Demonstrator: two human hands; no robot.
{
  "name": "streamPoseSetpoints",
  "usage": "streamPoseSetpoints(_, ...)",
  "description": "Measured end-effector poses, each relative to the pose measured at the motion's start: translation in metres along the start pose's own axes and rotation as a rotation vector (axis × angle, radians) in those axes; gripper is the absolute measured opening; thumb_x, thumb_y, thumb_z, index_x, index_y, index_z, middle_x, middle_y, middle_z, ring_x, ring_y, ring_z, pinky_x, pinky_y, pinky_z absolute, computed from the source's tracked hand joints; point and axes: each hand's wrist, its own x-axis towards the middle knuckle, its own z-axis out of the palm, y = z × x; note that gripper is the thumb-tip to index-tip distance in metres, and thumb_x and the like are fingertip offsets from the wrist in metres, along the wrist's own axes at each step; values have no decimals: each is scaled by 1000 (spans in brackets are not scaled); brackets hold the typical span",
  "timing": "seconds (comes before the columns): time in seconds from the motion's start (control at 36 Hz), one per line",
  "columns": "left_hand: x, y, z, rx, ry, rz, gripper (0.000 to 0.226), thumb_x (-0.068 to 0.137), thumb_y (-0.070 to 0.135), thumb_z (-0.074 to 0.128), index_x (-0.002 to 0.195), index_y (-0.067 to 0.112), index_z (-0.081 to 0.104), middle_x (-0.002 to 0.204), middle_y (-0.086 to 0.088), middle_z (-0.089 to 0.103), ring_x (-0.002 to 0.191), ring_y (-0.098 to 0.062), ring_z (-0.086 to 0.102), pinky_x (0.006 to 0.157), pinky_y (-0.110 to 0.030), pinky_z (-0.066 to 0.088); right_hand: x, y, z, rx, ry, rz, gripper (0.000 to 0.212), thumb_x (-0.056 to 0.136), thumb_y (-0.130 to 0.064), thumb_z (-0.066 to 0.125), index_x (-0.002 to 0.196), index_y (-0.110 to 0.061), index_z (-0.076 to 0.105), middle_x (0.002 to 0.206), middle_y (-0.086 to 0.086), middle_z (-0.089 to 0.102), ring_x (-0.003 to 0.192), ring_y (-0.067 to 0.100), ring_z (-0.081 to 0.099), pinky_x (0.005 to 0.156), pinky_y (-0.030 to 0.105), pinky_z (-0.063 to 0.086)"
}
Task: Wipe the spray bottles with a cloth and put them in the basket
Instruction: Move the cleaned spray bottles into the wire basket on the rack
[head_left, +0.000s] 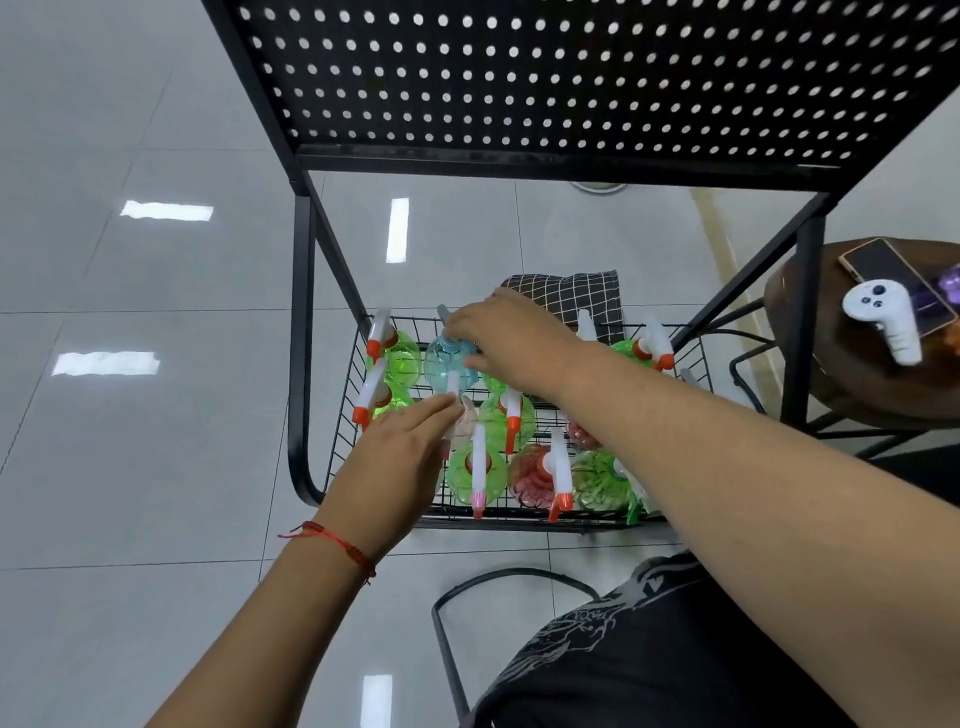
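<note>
A black wire basket (343, 415) on the floor holds several spray bottles, green (400, 358), red (530, 478) and one blue (444, 366), all with white triggers. My right hand (511, 338) reaches down over the blue bottle and grips its spray head. My left hand (400, 457) lies with straight fingers against a pale pink bottle (465, 423) in the basket's middle. A black checked cloth (571, 293) hangs over the basket's far rim.
A black metal rack with a perforated shelf (571, 83) stands over the basket, its legs (301, 312) at both sides. At the right, a round brown stool (831, 374) carries a phone (878, 265) and a white controller (883, 317). Grey floor tiles lie to the left.
</note>
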Motion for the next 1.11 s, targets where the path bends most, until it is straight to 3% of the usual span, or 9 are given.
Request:
streamPoseSetpoints(0.08,0,0,-1,9,4,4,49,97,7,74,145,16,66,146,-4,67,123,-29,68,108,-44,53,2,5,6,-8,-10,-27,51,100,1,56,145,-22,60,134,-1,70,117,27,64,120,37,29)
streamPoseSetpoints(0.28,-8,2,3,18,33,36,53,92,3,79,143,14,68,142,-6,69,110,-32,72,98,-46,59,4,3,3,-18,-3,1,26,106,-20,60,130,-21,70,128,0,71,111,26,66,118,34,32)
streamPoseSetpoints(0.5,2,3,4,10,5,17,48,101,9,70,148,18,63,149,-3,64,123,-28,67,107,-43,54,7,-9,-1,-56,-22,11,36,107,-30,54,140,-20,64,143,3,61,126,22,60,126,37,19)
streamPoseSetpoints(0.64,4,3,3,7,-4,5,48,100,7,71,147,16,64,148,-4,65,124,-29,67,108,-43,53,4,-12,-4,-18,-15,27,31,105,-24,57,135,-24,66,138,0,63,120,21,62,120,38,27)
streamPoseSetpoints(0.69,2,4,2,-1,-7,-5,49,100,8,71,147,16,64,149,-5,64,128,-29,66,110,-43,52,0,-11,-4,-1,19,47,40,101,-18,59,139,-31,62,137,-5,64,118,20,64,113,40,32)
streamPoseSetpoints(0.78,-3,4,-1,-23,17,-11,51,98,5,72,147,18,62,151,-8,61,129,-31,63,103,-43,56,-10,-11,-10,37,73,84,68,93,-2,60,151,-37,50,142,-10,62,118,18,65,114,42,32)
streamPoseSetpoints(0.83,-10,3,-7,-63,58,-33,53,96,2,73,145,19,61,152,-6,58,131,-28,59,100,-41,57,-16,-13,-18,70,87,115,75,90,3,58,152,-38,50,143,-11,61,119,17,64,116,42,31)
streamPoseSetpoints(0.94,-36,-4,-19,-122,114,-129,50,95,-2,73,140,19,64,143,-2,63,128,-26,62,96,-42,61,-30,-20,-29,142,108,144,70,88,2,60,147,-35,57,143,-11,61,120,16,63,113,40,30)
streamPoseSetpoints(1.11,-73,-14,-23,-151,39,-296,53,99,17,70,148,28,53,148,7,53,116,-18,66,87,-26,58,-45,-51,-28,202,100,66,51,94,-8,61,138,-31,67,140,-9,65,123,18,61,114,42,31)
